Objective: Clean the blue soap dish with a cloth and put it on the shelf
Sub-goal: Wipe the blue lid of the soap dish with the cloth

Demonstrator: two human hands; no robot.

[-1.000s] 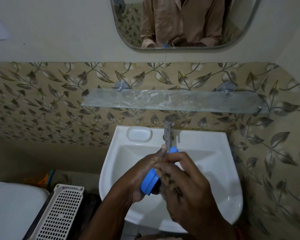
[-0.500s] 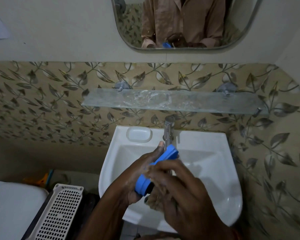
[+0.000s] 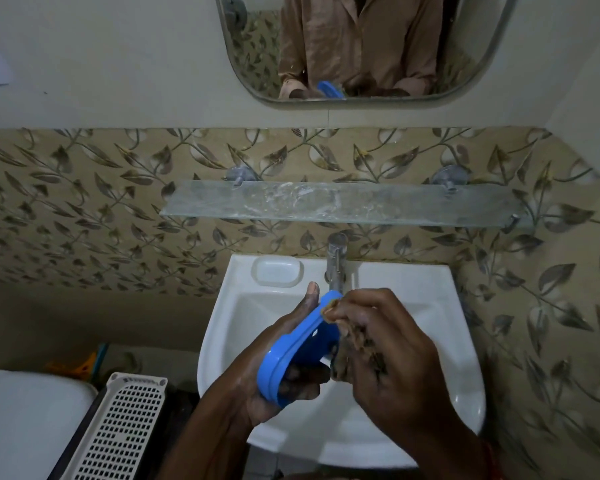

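Note:
The blue soap dish (image 3: 300, 344) is held tilted on its edge above the white basin (image 3: 440, 341). My left hand (image 3: 274, 382) grips it from below and behind, thumb along its far rim. A brownish patterned cloth (image 3: 355, 348) is bunched in my right hand (image 3: 392, 355), which presses it against the dish's upper right end. The glass shelf (image 3: 343, 202) is fixed to the tiled wall above the tap and has nothing on it.
A chrome tap (image 3: 336, 261) rises just behind my hands. A moulded soap recess (image 3: 278, 270) sits on the basin's back left. A white perforated basket (image 3: 118, 427) and a white toilet tank lid (image 3: 28, 424) are at lower left. A mirror (image 3: 361, 46) hangs above.
The dish has turned so more of its blue face shows, and it is higher. My right hand has slid the cloth up towards the dish's far end.

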